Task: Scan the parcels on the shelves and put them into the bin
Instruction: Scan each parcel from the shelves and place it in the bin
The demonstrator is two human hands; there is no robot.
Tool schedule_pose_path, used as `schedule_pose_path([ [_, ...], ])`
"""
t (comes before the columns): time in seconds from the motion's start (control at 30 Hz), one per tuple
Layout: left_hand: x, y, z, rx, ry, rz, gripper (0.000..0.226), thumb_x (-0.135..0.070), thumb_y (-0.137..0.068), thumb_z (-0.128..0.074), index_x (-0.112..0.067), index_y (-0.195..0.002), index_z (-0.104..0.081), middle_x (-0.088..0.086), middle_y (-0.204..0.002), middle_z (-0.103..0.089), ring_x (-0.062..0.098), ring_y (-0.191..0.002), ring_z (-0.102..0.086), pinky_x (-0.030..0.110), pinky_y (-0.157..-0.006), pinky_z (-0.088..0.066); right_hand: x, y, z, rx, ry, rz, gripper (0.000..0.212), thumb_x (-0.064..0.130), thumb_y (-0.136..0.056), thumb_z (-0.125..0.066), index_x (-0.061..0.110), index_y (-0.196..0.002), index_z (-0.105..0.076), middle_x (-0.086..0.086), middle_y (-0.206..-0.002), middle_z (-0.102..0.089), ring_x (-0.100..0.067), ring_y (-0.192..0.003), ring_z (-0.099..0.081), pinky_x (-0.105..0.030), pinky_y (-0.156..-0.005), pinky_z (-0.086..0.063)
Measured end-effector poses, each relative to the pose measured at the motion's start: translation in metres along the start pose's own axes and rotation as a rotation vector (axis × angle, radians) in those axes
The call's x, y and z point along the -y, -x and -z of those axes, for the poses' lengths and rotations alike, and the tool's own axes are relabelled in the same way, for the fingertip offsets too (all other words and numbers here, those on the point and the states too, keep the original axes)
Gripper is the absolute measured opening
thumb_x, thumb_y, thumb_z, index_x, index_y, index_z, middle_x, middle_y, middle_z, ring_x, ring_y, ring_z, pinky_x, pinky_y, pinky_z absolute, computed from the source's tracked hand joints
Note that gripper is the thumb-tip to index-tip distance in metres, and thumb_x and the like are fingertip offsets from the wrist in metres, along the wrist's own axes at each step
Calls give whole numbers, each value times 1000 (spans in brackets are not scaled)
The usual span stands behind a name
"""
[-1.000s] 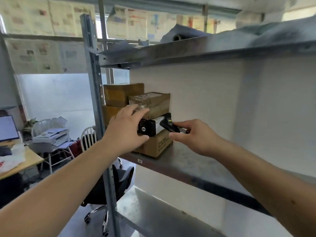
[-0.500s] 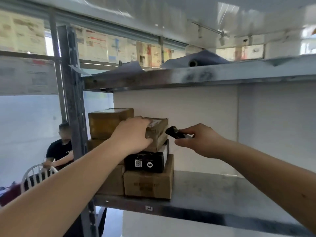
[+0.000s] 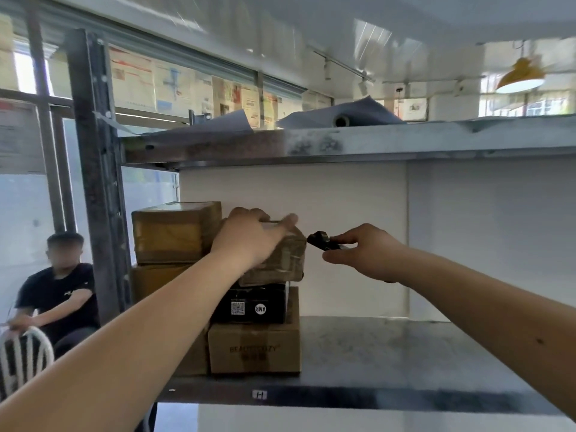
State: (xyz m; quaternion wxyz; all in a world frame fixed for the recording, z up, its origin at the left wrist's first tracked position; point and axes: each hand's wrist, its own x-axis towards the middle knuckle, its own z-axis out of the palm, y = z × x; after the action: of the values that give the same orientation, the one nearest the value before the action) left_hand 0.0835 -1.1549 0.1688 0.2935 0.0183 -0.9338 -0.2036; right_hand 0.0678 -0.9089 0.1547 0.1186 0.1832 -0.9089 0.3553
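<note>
Head view: two hands at a stack of parcels on a metal shelf.

Largest is the metal shelf (image 3: 405, 353), carrying brown cardboard parcels at its left end, a black box (image 3: 249, 307) sandwiched among them. On top of the black box lies the tape-wrapped parcel (image 3: 280, 260), tilted; the left hand (image 3: 249, 241) has its grip closed over that parcel's top. Just beside it, the right hand (image 3: 364, 251) pinches a small black scanner (image 3: 321, 240), aimed at the parcel.
</note>
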Motion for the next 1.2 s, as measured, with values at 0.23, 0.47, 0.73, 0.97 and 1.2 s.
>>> schedule_pose_path([
  [0.23,11,-15,-4,233,760,357,66,-24,-88,-82,-25,-147,-54,6,-119,-69,25,-97,-73,33,-72,-61,-7,-9,-2,61,-8,-32,46,53,-88,-76,31,-128,-71,17,-35,-45,-3,-29,-40,-14,-34,-27],
  [0.47,2,-8,-12,193,835,275,76,-19,-90,-80,-34,-153,-40,0,-115,-71,22,-94,-75,31,-64,-59,-16,-4,-1,63,-68,-15,45,53,-88,-75,35,-129,-71,14,-39,-46,-6,-30,-36,-15,-35,-25],
  [0.73,-45,23,-22,205,1078,-8,106,1,-60,-96,-63,-133,-54,-4,-118,-77,19,-107,-75,39,-81,-64,-54,30,43,-47,-131,-9,46,56,-89,-72,42,-133,-67,9,-47,-51,-12,-41,-43,-20,-39,-30],
  [0.97,-116,53,-93,157,996,-227,107,-22,-53,-104,-68,-131,-46,-25,-129,-59,-10,-109,-62,12,-79,-56,-123,92,90,-140,-97,-50,46,54,-91,-71,43,-135,-65,14,-55,-63,-7,-44,-44,-21,-40,-34],
  [1.2,-167,83,-178,50,694,-325,112,-34,-61,-100,-70,-143,-32,-11,-153,-24,18,-147,-31,18,-116,-29,-182,158,128,-140,-142,-144,17,65,-88,-66,74,-100,-59,11,-59,-57,-7,-51,-49,-26,-47,-39],
])
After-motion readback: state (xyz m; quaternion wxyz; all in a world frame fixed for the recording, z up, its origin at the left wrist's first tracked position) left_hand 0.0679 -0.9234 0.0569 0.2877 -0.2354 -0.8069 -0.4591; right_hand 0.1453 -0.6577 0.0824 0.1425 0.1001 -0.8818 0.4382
